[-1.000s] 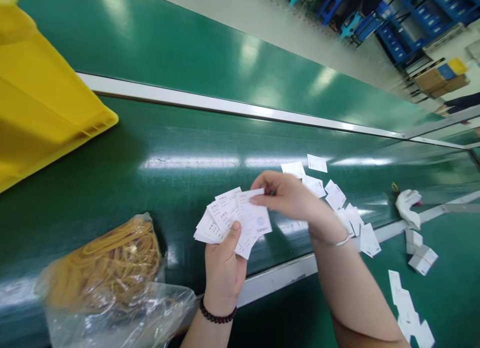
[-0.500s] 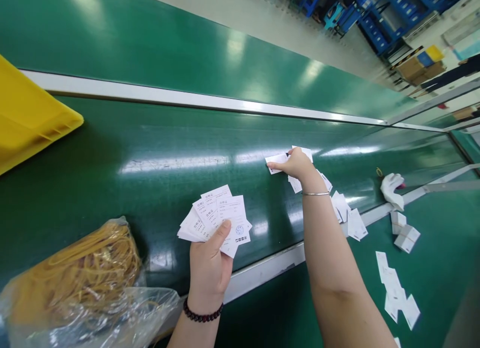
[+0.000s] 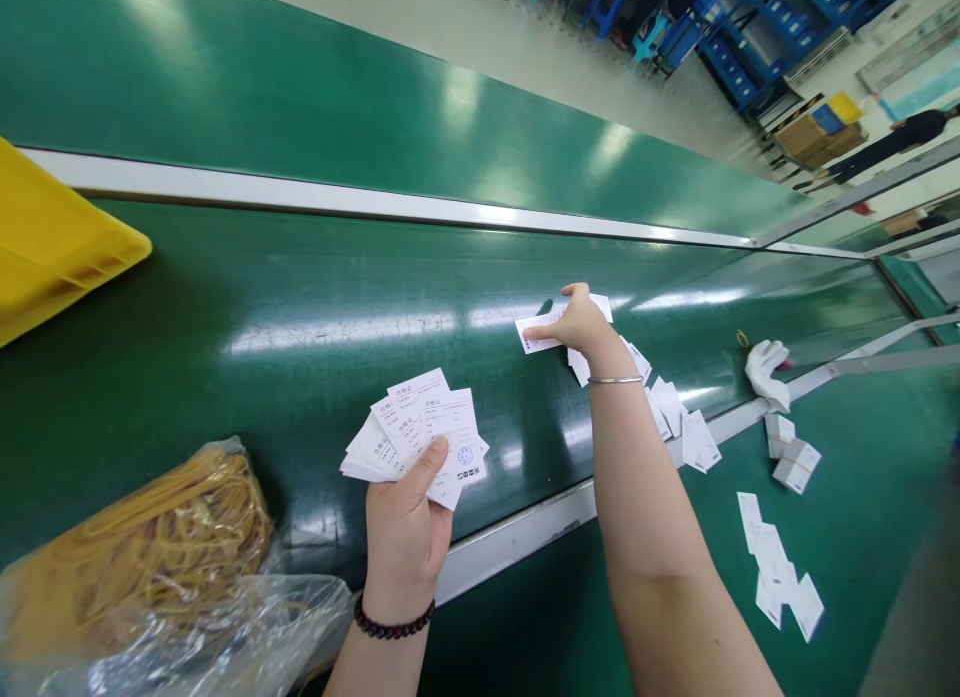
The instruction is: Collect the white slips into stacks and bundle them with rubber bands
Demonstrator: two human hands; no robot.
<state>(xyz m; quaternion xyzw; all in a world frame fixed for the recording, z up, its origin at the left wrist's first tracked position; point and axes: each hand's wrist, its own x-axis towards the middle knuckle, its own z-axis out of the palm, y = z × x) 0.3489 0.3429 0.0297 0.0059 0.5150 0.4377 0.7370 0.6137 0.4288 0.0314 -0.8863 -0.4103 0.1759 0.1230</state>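
Several printed white cards (image 3: 450, 422) are fanned out in my left hand (image 3: 409, 527), the thumb lying across the front card, which bears a blue round stamp. Farther forward and to the right, my right hand (image 3: 576, 325) has its thumb on a white card (image 3: 534, 339) on the green belt, fingers spread apart from the thumb. More cards (image 3: 637, 360) lie partly under and beside that hand, trailing along the belt's edge toward loose cards (image 3: 699, 443).
A plastic bag of rubber bands (image 3: 180, 537) is at lower left, a yellow bin (image 3: 60, 247) at upper left. On the right are a white glove (image 3: 768, 373), banded card stacks (image 3: 796, 465) and scattered cards (image 3: 772, 562). A metal rail (image 3: 517, 539) borders the belt.
The view has shifted slightly, moving everything a little left. My right fingers have lifted and spread away from the thumb. My left hand still holds its fan of cards.
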